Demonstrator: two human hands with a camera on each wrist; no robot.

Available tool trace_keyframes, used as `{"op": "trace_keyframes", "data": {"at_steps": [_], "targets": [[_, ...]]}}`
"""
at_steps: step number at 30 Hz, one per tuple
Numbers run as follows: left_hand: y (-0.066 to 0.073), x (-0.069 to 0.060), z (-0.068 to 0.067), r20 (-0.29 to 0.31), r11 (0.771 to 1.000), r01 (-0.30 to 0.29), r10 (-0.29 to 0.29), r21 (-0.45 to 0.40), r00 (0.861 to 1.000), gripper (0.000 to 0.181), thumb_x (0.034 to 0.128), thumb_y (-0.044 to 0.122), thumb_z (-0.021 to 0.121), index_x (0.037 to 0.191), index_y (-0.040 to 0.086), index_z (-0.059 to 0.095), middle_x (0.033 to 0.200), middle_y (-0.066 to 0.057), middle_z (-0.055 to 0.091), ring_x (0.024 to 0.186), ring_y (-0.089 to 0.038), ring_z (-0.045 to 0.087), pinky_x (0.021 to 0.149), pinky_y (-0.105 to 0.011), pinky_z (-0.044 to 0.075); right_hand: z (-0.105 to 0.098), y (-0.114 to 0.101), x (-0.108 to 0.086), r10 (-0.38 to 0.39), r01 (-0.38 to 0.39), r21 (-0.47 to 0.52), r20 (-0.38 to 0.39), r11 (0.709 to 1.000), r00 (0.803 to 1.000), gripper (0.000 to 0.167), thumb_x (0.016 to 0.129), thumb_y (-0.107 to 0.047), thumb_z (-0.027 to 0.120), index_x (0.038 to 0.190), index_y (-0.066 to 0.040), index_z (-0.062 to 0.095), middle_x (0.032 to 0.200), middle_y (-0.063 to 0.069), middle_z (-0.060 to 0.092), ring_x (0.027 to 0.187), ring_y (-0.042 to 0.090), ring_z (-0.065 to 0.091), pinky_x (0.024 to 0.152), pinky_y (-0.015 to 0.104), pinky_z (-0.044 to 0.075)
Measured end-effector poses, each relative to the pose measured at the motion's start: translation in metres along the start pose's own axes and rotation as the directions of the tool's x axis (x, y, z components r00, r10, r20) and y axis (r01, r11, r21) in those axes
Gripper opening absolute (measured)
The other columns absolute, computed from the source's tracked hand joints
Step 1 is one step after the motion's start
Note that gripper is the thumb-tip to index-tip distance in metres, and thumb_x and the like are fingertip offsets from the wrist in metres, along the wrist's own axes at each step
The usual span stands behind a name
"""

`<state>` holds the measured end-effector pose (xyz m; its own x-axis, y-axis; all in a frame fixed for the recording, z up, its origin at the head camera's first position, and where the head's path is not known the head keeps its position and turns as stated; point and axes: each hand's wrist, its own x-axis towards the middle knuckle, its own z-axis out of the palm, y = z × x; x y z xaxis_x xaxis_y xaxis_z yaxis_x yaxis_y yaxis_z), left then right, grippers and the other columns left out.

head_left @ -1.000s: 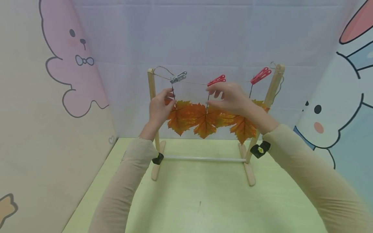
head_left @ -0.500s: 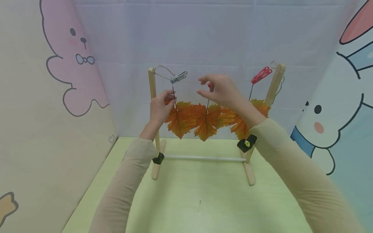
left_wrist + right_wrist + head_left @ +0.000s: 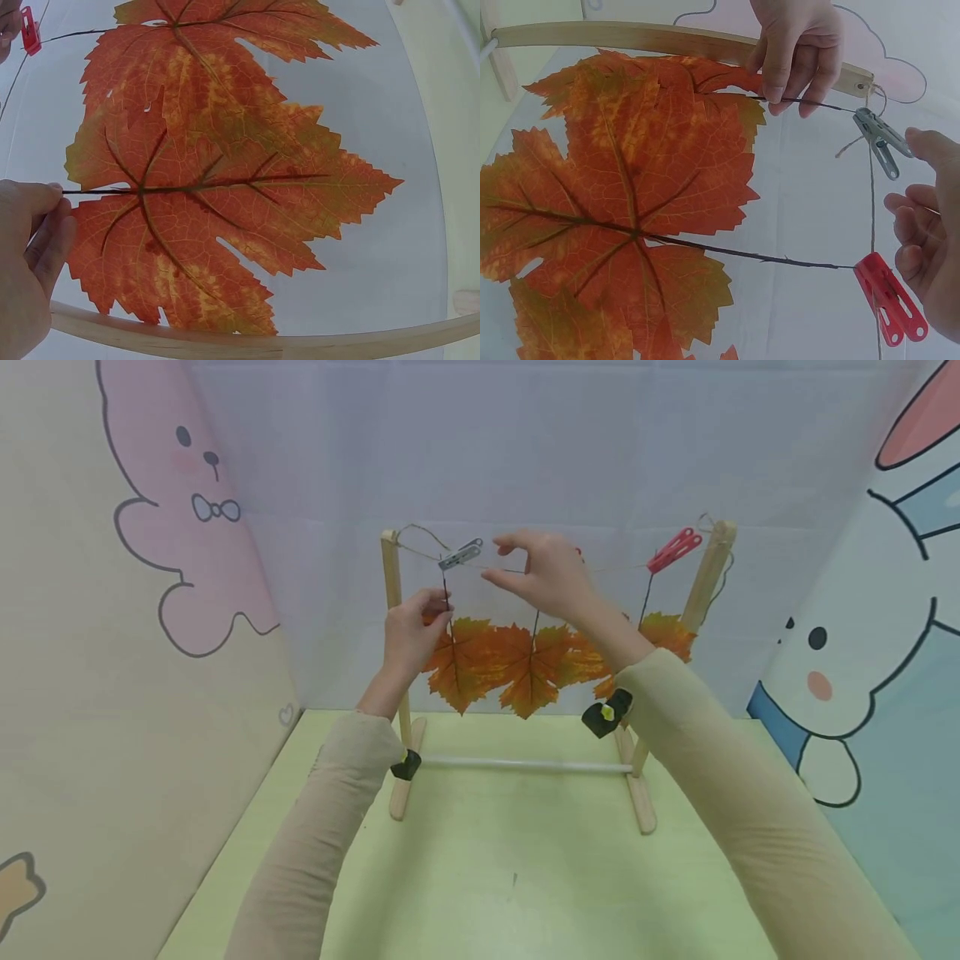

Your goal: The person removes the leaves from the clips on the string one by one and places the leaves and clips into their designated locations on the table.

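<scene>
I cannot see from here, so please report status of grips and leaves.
Left grip pinching left leaf by stem. Right grip holding nothing, beside gray clip. Stem reaching clip. Nothing visible between right grip and clip.

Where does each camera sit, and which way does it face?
Head: worn on the head, facing forward and down at the rack; left hand, right hand, sleeves show.
Left wrist: on that wrist, facing leaves; left hand pinches a stem, part of right hand top left.
Right wrist: on that wrist, facing leaves and clips; right hand at right, left hand at top.
Both wrist views share the middle red clip.
</scene>
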<state>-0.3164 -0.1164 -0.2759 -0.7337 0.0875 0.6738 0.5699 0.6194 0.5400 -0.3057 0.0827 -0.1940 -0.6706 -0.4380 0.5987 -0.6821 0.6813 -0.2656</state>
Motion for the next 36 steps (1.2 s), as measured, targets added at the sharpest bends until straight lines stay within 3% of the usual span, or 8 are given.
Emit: {"op": "trace_keyframes", "data": {"at_steps": [11, 22, 36], "targets": [[0.003, 0.003, -0.001, 0.002, 0.998, -0.038, 0.038, 0.044, 0.999, 0.019, 0.0845, 0.007, 0.063, 0.103, 0.001, 0.063, 0.092, -0.012, 0.069, 0.081, -0.022, 0.066, 0.075, -0.031, 0.052, 0.005, -0.004, 0.011, 0.061, -0.061, 0.005, 0.023, 0.998, 0.998, 0.047, 0.086, -0.032, 0.061, 0.125, -0.005, 0.054, 0.114, 0.009, 0.062, 0.058, 0.019, 0.046, 0.059, 0.027, 0.04], [0.001, 0.002, -0.001, 0.013, 0.999, -0.011, 0.011, 0.045, 1.0, 0.02, 0.0845, 0.007, 0.063, 0.104, 0.002, 0.063, 0.093, -0.011, 0.069, 0.083, -0.021, 0.065, 0.075, -0.03, 0.052, 0.011, -0.008, 0.019, 0.136, -0.138, 0.037, 0.055, 0.99, 0.989, 0.053, 0.09, -0.036, 0.054, 0.133, -0.008, 0.046, 0.118, 0.007, 0.059, 0.064, 0.019, 0.048, 0.061, 0.026, 0.039], [-0.001, 0.001, 0.001, 0.001, 0.999, -0.02, 0.02, 0.035, 1.0, 0.017, 0.0844, 0.006, 0.063, 0.101, 0.002, 0.062, 0.091, -0.011, 0.069, 0.081, -0.021, 0.065, 0.074, -0.03, 0.052, 0.016, -0.01, 0.017, 0.128, -0.128, 0.101, 0.008, 0.987, 0.992, 0.04, 0.088, -0.031, 0.058, 0.12, -0.007, 0.058, 0.109, 0.006, 0.063, 0.057, 0.018, 0.043, 0.053, 0.024, 0.035]]}}
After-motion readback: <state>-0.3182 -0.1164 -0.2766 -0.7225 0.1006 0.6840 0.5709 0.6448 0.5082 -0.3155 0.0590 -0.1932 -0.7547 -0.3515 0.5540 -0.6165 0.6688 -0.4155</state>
